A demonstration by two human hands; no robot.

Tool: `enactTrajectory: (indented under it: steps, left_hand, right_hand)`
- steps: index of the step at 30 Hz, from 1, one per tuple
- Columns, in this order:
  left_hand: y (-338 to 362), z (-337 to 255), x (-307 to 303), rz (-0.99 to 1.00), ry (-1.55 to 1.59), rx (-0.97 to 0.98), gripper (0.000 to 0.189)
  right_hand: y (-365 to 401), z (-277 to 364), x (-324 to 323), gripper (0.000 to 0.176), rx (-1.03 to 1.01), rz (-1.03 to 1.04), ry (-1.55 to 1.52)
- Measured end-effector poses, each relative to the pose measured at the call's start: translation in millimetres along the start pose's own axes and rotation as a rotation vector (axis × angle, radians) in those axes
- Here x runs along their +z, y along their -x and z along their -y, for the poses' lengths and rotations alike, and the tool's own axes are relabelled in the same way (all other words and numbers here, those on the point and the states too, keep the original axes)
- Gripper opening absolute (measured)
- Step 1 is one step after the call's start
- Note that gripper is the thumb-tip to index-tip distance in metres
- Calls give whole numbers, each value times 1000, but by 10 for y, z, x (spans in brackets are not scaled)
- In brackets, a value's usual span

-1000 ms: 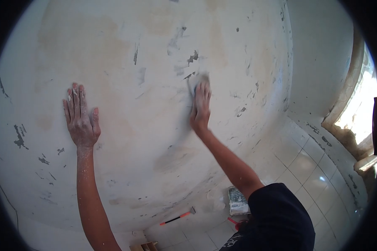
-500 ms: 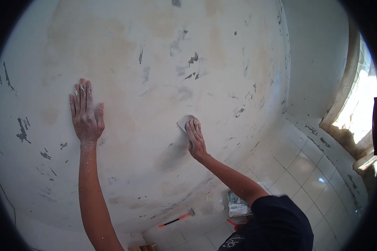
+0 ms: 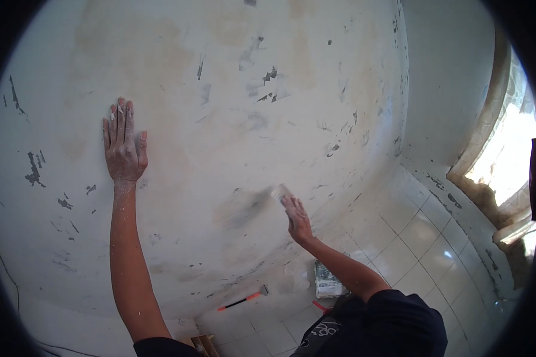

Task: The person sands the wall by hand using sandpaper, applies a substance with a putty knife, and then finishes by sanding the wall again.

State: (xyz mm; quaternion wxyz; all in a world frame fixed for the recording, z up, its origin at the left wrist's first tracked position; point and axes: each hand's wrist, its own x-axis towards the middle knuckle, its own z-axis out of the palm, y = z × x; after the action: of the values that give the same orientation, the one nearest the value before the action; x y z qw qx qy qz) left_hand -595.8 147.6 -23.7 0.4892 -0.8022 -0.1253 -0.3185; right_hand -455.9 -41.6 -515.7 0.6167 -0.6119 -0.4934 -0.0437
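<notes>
My left hand (image 3: pixel 124 149) lies flat on the pale, patchy wall (image 3: pixel 178 154), fingers stretched upward and dusted with white powder. Lower and to the right, my right hand (image 3: pixel 296 217) has its fingers closed on a small light sanding pad (image 3: pixel 280 192), somewhat blurred, at the wall surface. A grey smudged patch (image 3: pixel 247 209) shows on the wall just left of the pad. Dark chipped spots are scattered around both hands.
A long-handled scraper (image 3: pixel 244 301) with orange and black grip lies at the wall's foot. Beside my body is a white-smeared tray (image 3: pixel 329 281). Floor tiles (image 3: pixel 420 235) spread at right, below a bright curtained window (image 3: pixel 506 149). A wooden object (image 3: pixel 204 345) sits at the bottom.
My right hand and the pad have moved down and to the right along the wall. My left hand stays flat on the wall; the whole view has shifted slightly.
</notes>
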Motion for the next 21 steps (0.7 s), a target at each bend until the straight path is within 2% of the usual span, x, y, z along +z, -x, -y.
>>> enactTrajectory:
  steps: [1,6,7,8,10,14,16,19,21]
  left_hand:
    - [0,-4,-5,-3,12,7,64]
    - [-4,-252,16,-61,158,56,66]
    - [9,-478,39,-82,226,85,67]
    - [23,-709,101,-4,256,150,68]
    - [-17,-1285,226,116,359,272,73]
    - [-204,-2415,467,241,476,298,79]
    - [-236,-2750,672,268,434,267,80]
    - [-202,-3072,958,314,318,207,81]
    - [-145,-3221,1045,314,359,293,82]
  right_hand:
    - [39,71,-132,50,67,-97,-12]
    - [-151,220,-818,43,157,-176,-11]
    - [-121,243,-952,41,234,-199,-33]
    - [-103,238,-1082,40,307,-220,-53]
    - [41,212,-1308,38,310,-223,-31]
    - [413,219,-1768,38,389,-195,-26]
    - [604,186,-1991,36,489,-198,-48]
    - [856,178,-2355,36,481,-203,1]
    - [1040,175,-2577,35,608,-203,104]
